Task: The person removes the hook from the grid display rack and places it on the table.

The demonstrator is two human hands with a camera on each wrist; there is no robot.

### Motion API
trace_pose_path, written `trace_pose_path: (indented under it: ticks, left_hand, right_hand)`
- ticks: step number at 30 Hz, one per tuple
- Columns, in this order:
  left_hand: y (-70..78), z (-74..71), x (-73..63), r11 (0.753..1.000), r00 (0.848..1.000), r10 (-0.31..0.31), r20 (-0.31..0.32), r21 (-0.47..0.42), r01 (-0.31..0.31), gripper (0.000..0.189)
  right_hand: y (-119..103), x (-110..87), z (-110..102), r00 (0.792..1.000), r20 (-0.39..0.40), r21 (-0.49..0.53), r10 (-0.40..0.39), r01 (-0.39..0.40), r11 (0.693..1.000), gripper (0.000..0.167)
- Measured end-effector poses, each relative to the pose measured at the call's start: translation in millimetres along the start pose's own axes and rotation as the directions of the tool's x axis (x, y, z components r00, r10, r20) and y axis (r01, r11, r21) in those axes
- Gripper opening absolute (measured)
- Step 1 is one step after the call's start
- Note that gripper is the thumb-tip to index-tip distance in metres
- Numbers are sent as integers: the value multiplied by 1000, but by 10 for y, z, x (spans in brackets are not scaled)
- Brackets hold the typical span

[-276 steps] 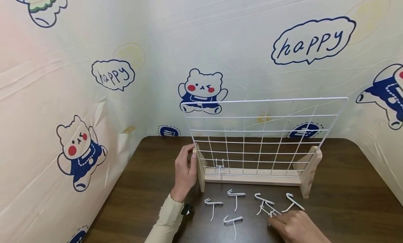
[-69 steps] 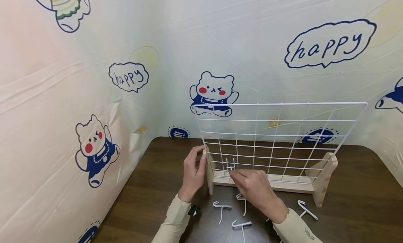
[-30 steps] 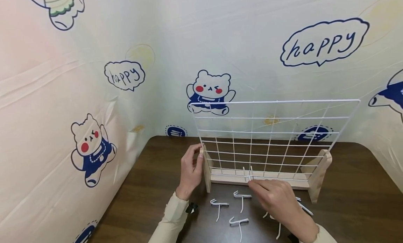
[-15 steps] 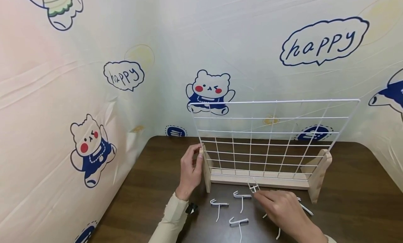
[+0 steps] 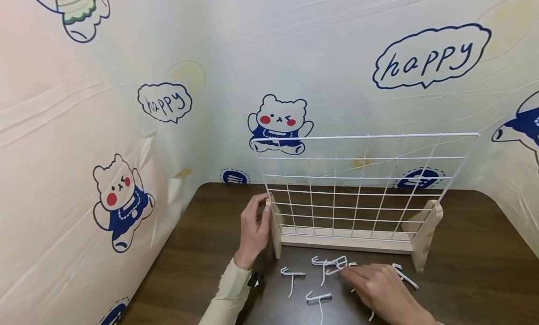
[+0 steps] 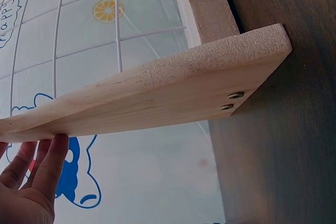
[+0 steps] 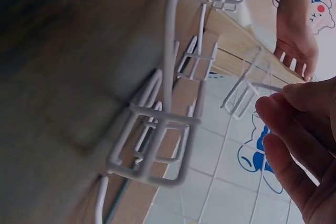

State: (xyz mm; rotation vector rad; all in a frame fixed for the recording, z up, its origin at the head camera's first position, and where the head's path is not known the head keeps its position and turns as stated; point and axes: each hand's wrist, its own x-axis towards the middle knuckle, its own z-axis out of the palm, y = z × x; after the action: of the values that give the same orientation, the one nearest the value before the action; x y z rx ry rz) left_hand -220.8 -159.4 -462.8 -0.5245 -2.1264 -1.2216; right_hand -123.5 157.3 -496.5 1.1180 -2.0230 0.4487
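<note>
In the head view my right hand (image 5: pixel 381 285) pinches a white wire grid hook (image 5: pixel 342 263) low over the table, its double-pronged end pointing left. The right wrist view shows this hook (image 7: pixel 244 95) between thumb and finger. My left hand (image 5: pixel 254 227) touches the left wooden side panel (image 5: pixel 275 231) of a rack; in the left wrist view its fingertips (image 6: pixel 56 148) press the panel's outer face, the fingers fairly straight. The rack carries a slanted white wire grid (image 5: pixel 345 198). No hook hangs on the grid.
Several more hooks lie in front of the rack: one at left (image 5: pixel 292 274), one nearer the front (image 5: pixel 320 298) and one at right (image 5: pixel 405 276); others are partly hidden by the right hand. A wooden base plank (image 5: pixel 345 241) joins the side panels. Printed cloth (image 5: pixel 210 105) surrounds the dark table (image 5: pixel 198 250).
A hook that hung at the grid's lower left is off it and between my right fingers. My right hand has come down and forward from the grid toward the loose hooks. The left hand keeps its place.
</note>
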Motion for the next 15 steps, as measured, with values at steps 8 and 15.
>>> trace_pose_path:
  ticks: [8,15]
  left_hand:
    - [-13,7,-4,1000,1000,9,-2,10,-8,27]
    - [-21,6,1,1000,1000,16,-7,0,-16,27]
  right_hand:
    - [12,-71,41,1000,3,6,-5,5,1000,49]
    - [34,-96,59,1000,9,-6,-10,10,1000,53]
